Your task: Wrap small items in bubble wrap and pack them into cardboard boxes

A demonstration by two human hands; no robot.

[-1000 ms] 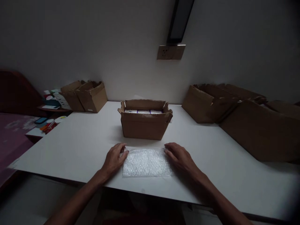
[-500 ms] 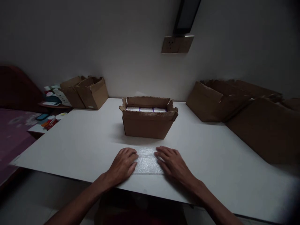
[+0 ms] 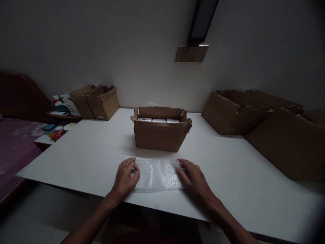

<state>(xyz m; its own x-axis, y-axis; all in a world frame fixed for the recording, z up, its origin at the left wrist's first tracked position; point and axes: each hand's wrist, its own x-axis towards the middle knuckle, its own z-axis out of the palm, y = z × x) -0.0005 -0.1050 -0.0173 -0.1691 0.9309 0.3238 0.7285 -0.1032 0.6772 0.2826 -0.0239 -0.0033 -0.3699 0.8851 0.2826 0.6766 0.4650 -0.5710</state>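
Observation:
A flat, clear piece of bubble wrap (image 3: 158, 174) lies near the front edge of the white table (image 3: 96, 149). At its left end my left hand (image 3: 126, 176) is closed, thumb and fingers curled round the edge. My right hand (image 3: 191, 174) grips the opposite end, its fingertips and thumb on the plastic. Just beyond the wrap stands an open cardboard box (image 3: 158, 135) with torn upper edges. Inside it sit white packs (image 3: 159, 120) with purple edges, only their tops showing.
Large cardboard boxes (image 3: 281, 145) stand along the right side. Two smaller cartons (image 3: 101, 105) are at the back left, beside a low stand with small items and a phone (image 3: 49, 127). A wall socket (image 3: 191, 53) is above the table.
My left hand has shifted left along the bubble wrap, and my hands are farther apart. More of the wrap shows between them. The box stays in place.

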